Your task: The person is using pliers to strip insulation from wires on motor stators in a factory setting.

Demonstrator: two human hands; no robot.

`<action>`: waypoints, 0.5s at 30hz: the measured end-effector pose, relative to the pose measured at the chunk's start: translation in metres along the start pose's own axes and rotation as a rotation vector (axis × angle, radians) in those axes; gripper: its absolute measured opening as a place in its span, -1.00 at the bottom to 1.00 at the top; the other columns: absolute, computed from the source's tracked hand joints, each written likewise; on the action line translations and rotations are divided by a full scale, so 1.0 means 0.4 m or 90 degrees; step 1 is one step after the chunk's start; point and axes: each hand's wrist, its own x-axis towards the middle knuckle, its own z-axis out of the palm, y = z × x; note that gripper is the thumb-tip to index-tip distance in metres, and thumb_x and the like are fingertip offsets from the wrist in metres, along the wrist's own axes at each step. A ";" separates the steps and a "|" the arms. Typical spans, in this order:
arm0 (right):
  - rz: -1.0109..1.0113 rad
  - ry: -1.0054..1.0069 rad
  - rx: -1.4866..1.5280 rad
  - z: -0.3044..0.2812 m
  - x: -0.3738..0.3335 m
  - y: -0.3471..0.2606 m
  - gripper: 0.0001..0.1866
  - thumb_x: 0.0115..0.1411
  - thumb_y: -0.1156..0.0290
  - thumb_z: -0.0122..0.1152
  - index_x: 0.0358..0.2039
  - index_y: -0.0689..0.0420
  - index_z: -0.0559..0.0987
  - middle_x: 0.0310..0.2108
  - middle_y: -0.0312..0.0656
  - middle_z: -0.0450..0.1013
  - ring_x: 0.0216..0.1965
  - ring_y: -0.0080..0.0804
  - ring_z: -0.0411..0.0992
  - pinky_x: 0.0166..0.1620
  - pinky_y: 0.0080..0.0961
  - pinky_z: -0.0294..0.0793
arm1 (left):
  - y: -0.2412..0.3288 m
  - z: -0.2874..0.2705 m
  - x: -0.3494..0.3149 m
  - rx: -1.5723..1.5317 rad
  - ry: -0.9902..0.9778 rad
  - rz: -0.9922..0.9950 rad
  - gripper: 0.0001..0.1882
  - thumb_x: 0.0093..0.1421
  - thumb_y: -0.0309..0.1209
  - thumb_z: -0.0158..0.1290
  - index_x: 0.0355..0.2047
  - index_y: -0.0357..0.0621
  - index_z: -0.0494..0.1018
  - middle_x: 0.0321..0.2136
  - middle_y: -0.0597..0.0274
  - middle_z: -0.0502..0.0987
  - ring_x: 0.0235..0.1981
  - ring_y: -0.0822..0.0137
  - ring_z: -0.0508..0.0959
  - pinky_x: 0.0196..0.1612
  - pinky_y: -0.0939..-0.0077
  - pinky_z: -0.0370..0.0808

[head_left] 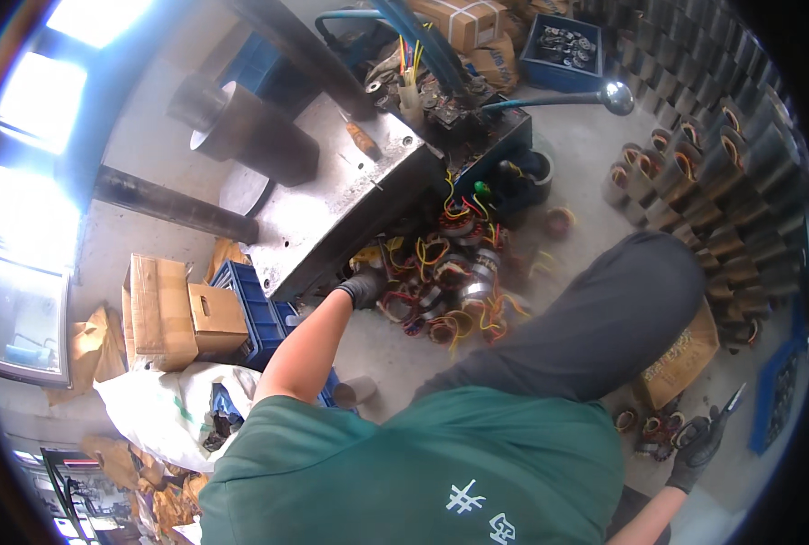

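Note:
My left hand (364,288), in a dark glove, reaches down to the left edge of a pile of wound motor stators (453,272). Red, yellow and black wires stick out of the pile. The glove blends into the dark coils, so its fingers and whatever they may grip are hidden. Far out at the lower right, my right hand (698,447), gloved too, is closed around a slim pointed hand tool (734,401) with dark handles and a metal tip. Beside that hand on the floor lie a few more stators (656,434).
A steel press plate (309,213) with thick columns stands ahead, a wooden-handled tool (360,138) on it. A ball-ended lever (563,98) juts right. Stacked metal cylinders (695,73) line the right side. Cardboard boxes (161,313), blue crates (244,300) and a white sack (164,409) sit left.

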 end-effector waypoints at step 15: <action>0.133 0.747 -0.393 -0.294 0.369 0.374 -0.64 0.16 0.24 0.08 -0.18 0.27 0.56 -0.16 0.20 0.51 -0.09 0.11 0.50 -0.05 -0.11 0.47 | 0.078 0.095 0.070 -1.353 0.122 -0.478 -0.58 0.23 -0.39 -0.06 0.12 -0.03 0.36 -0.12 0.14 0.54 -0.28 0.25 0.56 -0.31 0.26 0.51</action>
